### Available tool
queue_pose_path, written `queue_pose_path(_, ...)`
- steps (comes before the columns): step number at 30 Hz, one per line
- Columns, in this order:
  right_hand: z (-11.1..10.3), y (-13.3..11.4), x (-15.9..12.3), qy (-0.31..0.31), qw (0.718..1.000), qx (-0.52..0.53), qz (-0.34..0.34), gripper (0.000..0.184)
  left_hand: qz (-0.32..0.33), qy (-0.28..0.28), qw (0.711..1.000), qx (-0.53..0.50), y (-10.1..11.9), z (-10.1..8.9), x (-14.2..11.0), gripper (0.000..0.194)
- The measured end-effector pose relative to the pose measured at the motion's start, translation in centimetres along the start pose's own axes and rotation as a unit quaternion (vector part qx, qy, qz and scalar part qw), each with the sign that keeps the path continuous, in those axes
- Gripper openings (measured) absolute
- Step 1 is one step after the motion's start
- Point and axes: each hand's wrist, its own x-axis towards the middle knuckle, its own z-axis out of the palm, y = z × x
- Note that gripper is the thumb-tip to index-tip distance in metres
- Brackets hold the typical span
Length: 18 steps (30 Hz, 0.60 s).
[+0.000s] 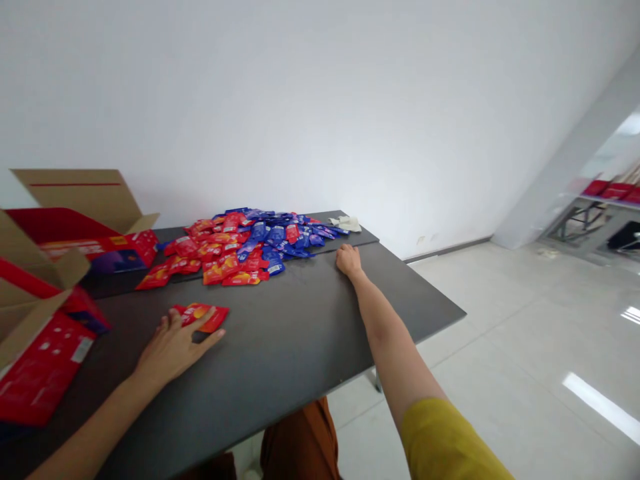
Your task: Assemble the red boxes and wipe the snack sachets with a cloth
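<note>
The bare left hand, fingers loosely spread with thumb apart, touches a flat red-and-orange foil sachet on the dark grey tabletop, near the table's front left. The bare right hand, fingers curled in, rests at the far right; whether it encloses anything cannot be told. Between and beyond them lies a heap of red and blue sachets, with a crumpled off-white cloth or paper beside it. Open red-and-blue cardboard cartons stand at left, bearing pale lettering and a white label, apparently too blurred to read.
</note>
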Motion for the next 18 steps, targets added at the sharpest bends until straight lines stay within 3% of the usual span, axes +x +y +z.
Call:
queue_pose_path(1,0.1,1.0,0.7,0.012,0.999,-0.003,0.046,0.034,0.002,-0.018,1.000,-0.011,0.2,-0.2,-0.5,0.071)
queue_pose_path(3,0.4,2.6,2.1,0.041,0.978,0.009,0.205,0.035,0.031,-0.056,0.997,-0.040,0.3,-0.5,-1.3,0.063)
queue_pose_path(5,1.0,3.7,3.7,0.049,0.965,0.011,0.258,0.037,0.091,-0.077,0.990,-0.075,0.0,-0.8,-1.6,0.053)
queue_pose_path(8,1.6,4.7,6.3,0.046,0.963,0.007,0.266,0.039,0.167,-0.077,0.978,-0.100,-0.8,-1.0,-1.7,0.042)
queue_pose_path(10,1.8,5.3,8.1,0.040,0.963,0.009,0.265,0.040,0.174,-0.065,0.978,-0.097,-0.9,-1.3,-1.7,0.039)
queue_pose_path(15,1.7,8.0,12.6,0.013,0.971,0.022,0.239,0.050,0.091,-0.029,0.992,-0.088,1.1,-1.7,-2.3,0.072)
queue_pose_path(18,1.8,10.3,14.7,-0.027,0.978,0.008,0.209,0.062,0.074,-0.028,0.996,-0.041,2.1,-0.4,-2.8,0.070)
